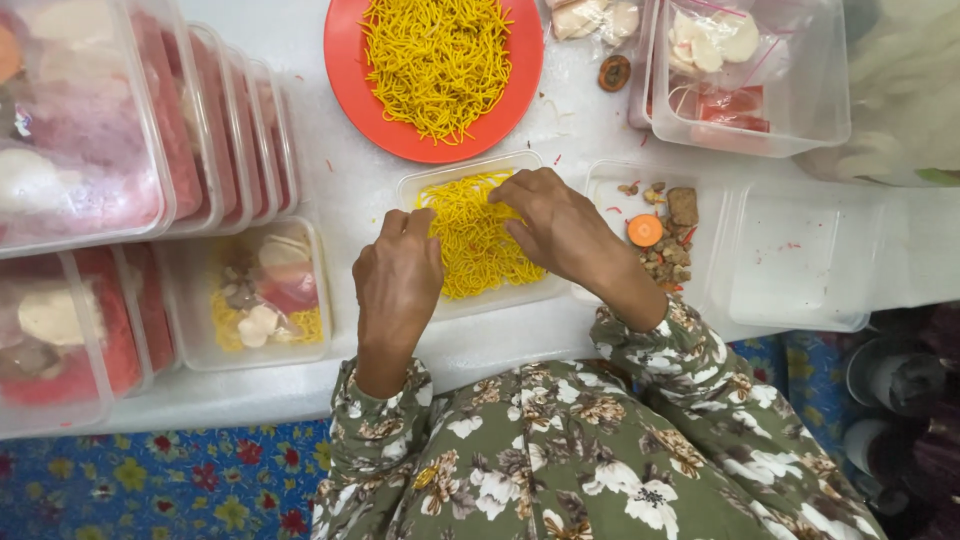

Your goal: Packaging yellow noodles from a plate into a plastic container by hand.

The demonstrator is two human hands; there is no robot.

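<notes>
Centrally in the frame, both hands work in a clear rectangular container (480,235) of yellow noodles (472,240): the left hand (398,275) rests loosely curled at its left rim, seemingly steadying it, while the right hand (555,225) presses spread fingertips into the strands, apparently levelling them. The container's long axis runs left to right, tilted slightly. Above sits an orange plate (345,60) heaped with noodles; filled, lidded boxes (150,130) stack at the left on the white surface (340,190).

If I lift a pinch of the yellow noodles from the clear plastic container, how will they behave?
The thin yellow noodles look limp and tangled, so a pinch would probably drag neighbours and droop. The clear plastic container looks thin and light, so it may slide. Both the left hand and right hand rest at it.
</notes>
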